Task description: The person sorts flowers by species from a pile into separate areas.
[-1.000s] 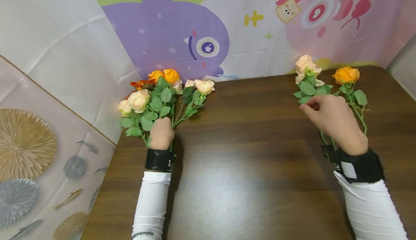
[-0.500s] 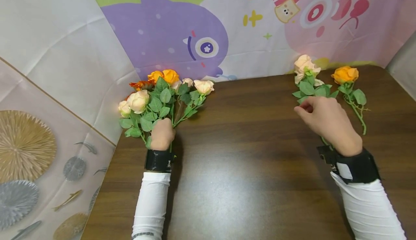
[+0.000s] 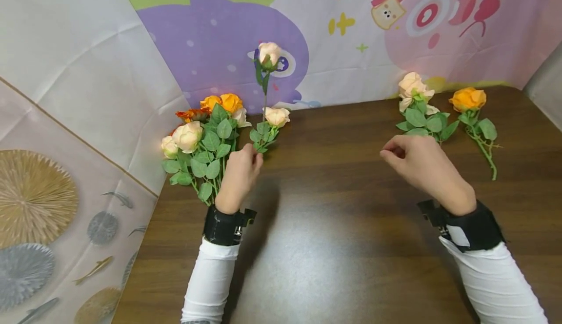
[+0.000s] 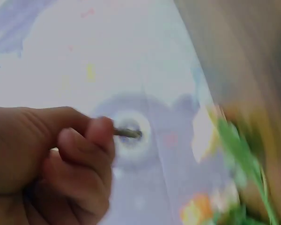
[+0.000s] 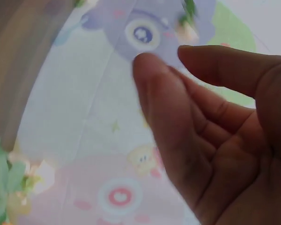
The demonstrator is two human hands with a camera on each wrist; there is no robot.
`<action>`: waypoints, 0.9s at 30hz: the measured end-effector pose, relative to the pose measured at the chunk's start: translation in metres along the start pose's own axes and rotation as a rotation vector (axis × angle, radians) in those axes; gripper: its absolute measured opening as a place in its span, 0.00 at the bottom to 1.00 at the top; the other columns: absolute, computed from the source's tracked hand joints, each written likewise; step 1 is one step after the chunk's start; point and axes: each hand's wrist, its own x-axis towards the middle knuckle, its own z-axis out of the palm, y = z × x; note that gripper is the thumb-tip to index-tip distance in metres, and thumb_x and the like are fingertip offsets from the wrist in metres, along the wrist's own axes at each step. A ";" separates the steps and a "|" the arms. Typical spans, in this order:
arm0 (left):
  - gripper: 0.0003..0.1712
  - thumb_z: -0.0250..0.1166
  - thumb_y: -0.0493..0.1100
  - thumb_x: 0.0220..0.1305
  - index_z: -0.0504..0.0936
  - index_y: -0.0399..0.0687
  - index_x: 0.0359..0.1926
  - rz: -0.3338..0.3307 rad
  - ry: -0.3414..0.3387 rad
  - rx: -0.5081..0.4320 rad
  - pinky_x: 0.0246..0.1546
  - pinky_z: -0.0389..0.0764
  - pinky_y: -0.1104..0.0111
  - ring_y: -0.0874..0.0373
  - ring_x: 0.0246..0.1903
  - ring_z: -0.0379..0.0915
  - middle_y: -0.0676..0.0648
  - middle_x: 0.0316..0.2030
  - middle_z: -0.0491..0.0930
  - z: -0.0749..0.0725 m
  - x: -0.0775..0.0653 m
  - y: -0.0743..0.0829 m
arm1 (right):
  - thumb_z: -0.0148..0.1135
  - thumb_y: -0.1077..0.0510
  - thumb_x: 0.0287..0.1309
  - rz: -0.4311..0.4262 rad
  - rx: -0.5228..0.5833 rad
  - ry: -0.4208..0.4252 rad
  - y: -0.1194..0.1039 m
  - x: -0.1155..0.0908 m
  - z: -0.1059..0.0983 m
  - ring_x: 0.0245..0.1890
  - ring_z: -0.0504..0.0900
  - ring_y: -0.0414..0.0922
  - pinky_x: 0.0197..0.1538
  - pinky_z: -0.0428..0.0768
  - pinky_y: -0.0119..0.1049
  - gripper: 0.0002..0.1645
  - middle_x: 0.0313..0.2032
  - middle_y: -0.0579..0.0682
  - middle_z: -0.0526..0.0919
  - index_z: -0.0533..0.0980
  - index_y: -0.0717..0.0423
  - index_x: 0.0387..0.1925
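Observation:
My left hand pinches the stem of a pale peach rose, which stands upright above the table with its bloom in front of the purple whale print. In the left wrist view, the stem's cut end pokes out past the thumb and fingers. My right hand hovers over the table's right half, just below a peach rose lying there. Thumb and index finger are apart in the right wrist view, with nothing between them.
A bunch of orange and peach roses lies at the table's left back, by the side wall. Another peach rose lies beside it. At the back right lies an orange rose. A printed cloth rises behind the brown table.
My left hand has lifted the peach rose out from the left bunch, upward and to the right. My right hand has moved left, away from the orange rose.

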 end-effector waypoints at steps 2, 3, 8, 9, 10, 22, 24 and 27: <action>0.06 0.58 0.34 0.69 0.76 0.36 0.33 0.082 0.045 -0.068 0.21 0.73 0.65 0.54 0.20 0.70 0.45 0.21 0.75 0.005 -0.001 0.015 | 0.65 0.60 0.63 -0.043 0.038 0.006 -0.006 -0.001 0.003 0.24 0.77 0.41 0.28 0.74 0.35 0.06 0.26 0.48 0.84 0.84 0.60 0.35; 0.06 0.58 0.34 0.70 0.77 0.36 0.35 0.116 0.057 -0.109 0.21 0.73 0.65 0.55 0.20 0.71 0.45 0.22 0.77 0.007 -0.002 0.023 | 0.65 0.60 0.63 -0.061 0.061 0.009 -0.009 -0.001 0.005 0.24 0.77 0.41 0.28 0.74 0.34 0.05 0.26 0.47 0.84 0.84 0.59 0.35; 0.04 0.59 0.35 0.71 0.78 0.37 0.38 0.263 0.081 -0.319 0.20 0.70 0.71 0.61 0.19 0.70 0.48 0.22 0.78 0.018 -0.012 0.060 | 0.67 0.61 0.62 -0.149 0.202 -0.009 -0.026 -0.005 0.012 0.25 0.78 0.37 0.29 0.75 0.30 0.03 0.28 0.45 0.85 0.85 0.54 0.36; 0.03 0.59 0.34 0.71 0.78 0.37 0.38 0.285 0.077 -0.360 0.20 0.70 0.73 0.62 0.19 0.70 0.49 0.22 0.78 0.021 -0.015 0.067 | 0.66 0.62 0.62 -0.164 0.234 -0.022 -0.029 -0.006 0.014 0.25 0.79 0.37 0.29 0.76 0.30 0.04 0.29 0.45 0.85 0.85 0.54 0.37; 0.03 0.59 0.35 0.71 0.78 0.38 0.38 0.305 0.070 -0.399 0.20 0.69 0.74 0.63 0.19 0.70 0.49 0.22 0.78 0.023 -0.018 0.073 | 0.66 0.62 0.63 -0.176 0.270 -0.039 -0.031 -0.007 0.015 0.25 0.80 0.36 0.28 0.77 0.30 0.05 0.30 0.45 0.86 0.85 0.54 0.39; 0.04 0.59 0.36 0.72 0.78 0.38 0.39 0.414 0.018 -0.531 0.22 0.69 0.80 0.65 0.21 0.71 0.49 0.24 0.79 0.047 -0.038 0.101 | 0.65 0.67 0.62 -0.278 0.510 -0.058 -0.047 -0.009 0.035 0.25 0.81 0.36 0.27 0.82 0.33 0.08 0.34 0.51 0.86 0.83 0.61 0.43; 0.04 0.60 0.36 0.71 0.78 0.39 0.39 0.418 0.025 -0.529 0.22 0.68 0.81 0.66 0.20 0.70 0.50 0.23 0.79 0.048 -0.038 0.100 | 0.65 0.68 0.61 -0.277 0.519 -0.034 -0.047 -0.009 0.037 0.23 0.81 0.36 0.26 0.82 0.33 0.08 0.34 0.51 0.86 0.83 0.61 0.42; 0.03 0.61 0.36 0.70 0.79 0.40 0.38 0.435 0.020 -0.524 0.23 0.68 0.81 0.67 0.21 0.69 0.51 0.23 0.79 0.048 -0.038 0.100 | 0.64 0.67 0.62 -0.272 0.530 -0.012 -0.048 -0.010 0.038 0.22 0.81 0.36 0.25 0.81 0.33 0.06 0.33 0.49 0.86 0.83 0.60 0.40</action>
